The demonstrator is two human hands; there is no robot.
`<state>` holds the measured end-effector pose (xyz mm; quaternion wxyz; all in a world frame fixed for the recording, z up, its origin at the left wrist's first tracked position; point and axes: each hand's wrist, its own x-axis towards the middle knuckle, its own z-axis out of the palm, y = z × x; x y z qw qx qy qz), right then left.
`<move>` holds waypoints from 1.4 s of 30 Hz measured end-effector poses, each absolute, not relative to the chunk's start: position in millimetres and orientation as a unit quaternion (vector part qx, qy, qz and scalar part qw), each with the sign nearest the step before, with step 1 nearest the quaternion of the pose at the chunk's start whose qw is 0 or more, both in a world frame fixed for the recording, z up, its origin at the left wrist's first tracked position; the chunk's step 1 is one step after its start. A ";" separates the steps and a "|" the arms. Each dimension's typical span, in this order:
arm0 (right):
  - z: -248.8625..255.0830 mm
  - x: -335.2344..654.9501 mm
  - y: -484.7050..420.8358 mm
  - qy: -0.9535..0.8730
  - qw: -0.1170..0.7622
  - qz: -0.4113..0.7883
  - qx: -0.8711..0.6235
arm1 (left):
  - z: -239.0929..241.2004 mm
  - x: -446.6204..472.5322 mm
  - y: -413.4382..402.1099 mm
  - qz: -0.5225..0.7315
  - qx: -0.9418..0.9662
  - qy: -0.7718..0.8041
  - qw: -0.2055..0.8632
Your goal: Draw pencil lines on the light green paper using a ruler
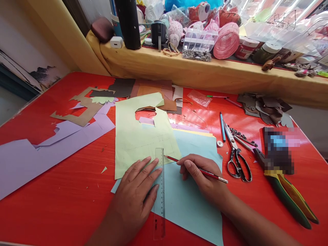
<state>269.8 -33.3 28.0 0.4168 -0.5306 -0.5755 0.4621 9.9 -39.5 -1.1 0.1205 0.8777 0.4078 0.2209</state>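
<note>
Flat on the papers, my left hand (138,188) spreads its fingers and presses down a clear plastic ruler (159,222). My right hand (202,174) grips a red and black pencil (212,175), whose tip rests at the ruler's right edge. Under the ruler's upper end lies a light green sheet (128,136) with a ragged hole cut near its top and faint pencil lines on it. A light blue sheet (192,201) lies beneath the green one and sticks out to the right and below.
Scissors (234,153), a blue pen (222,126) and green-yellow pliers (287,194) lie at the right. Purple paper (23,160) and a brown cut-out (84,118) spread over the left. Dark scraps (266,106) sit at the back right. A crowded ledge (153,63) runs behind the red table (64,205).
</note>
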 end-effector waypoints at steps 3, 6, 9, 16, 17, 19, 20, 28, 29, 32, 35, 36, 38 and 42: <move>28.1 269.7 -33.4 -0.580 0.415 0.459 -0.530 | -0.4 10.1 -39.2 0.222 0.878 0.407 0.121; 28.0 270.1 -33.9 -0.585 0.412 0.455 -0.531 | -0.6 9.9 -39.0 0.221 0.880 0.402 0.121; 28.2 271.2 -34.6 -0.595 0.406 0.445 -0.532 | -1.2 9.4 -38.9 0.221 0.880 0.402 0.121; 28.6 273.1 -34.5 -0.616 0.401 0.425 -0.527 | -1.6 9.9 -38.7 0.226 0.881 0.399 0.120; 28.5 273.2 -34.4 -0.617 0.402 0.424 -0.527 | -1.7 10.0 -38.8 0.225 0.881 0.399 0.120; 28.2 273.3 -34.6 -0.618 0.403 0.421 -0.527 | -2.1 10.0 -39.0 0.223 0.881 0.399 0.121; 28.1 273.4 -34.7 -0.619 0.404 0.420 -0.527 | -2.3 10.0 -39.0 0.221 0.882 0.399 0.121; 28.2 272.7 -36.0 -0.618 0.407 0.419 -0.527 | -2.7 9.9 -39.0 0.221 0.883 0.396 0.120; 28.0 272.7 -35.8 -0.617 0.407 0.419 -0.527 | -2.6 10.0 -39.1 0.222 0.883 0.397 0.120; 27.3 272.7 -35.1 -0.615 0.409 0.421 -0.527 | -2.5 10.0 -39.1 0.222 0.883 0.397 0.119; 26.8 272.8 -35.5 -0.615 0.409 0.423 -0.525 | -2.5 9.4 -38.7 0.220 0.883 0.398 0.118; 26.7 272.9 -35.9 -0.614 0.410 0.424 -0.525 | -2.4 9.2 -38.7 0.220 0.883 0.398 0.117; 26.6 273.3 -36.8 -0.609 0.418 0.422 -0.525 | -2.4 9.0 -38.8 0.221 0.883 0.398 0.116; 26.7 274.0 -38.0 -0.580 0.454 0.420 -0.530 | -2.1 10.1 -40.5 0.239 0.875 0.404 0.121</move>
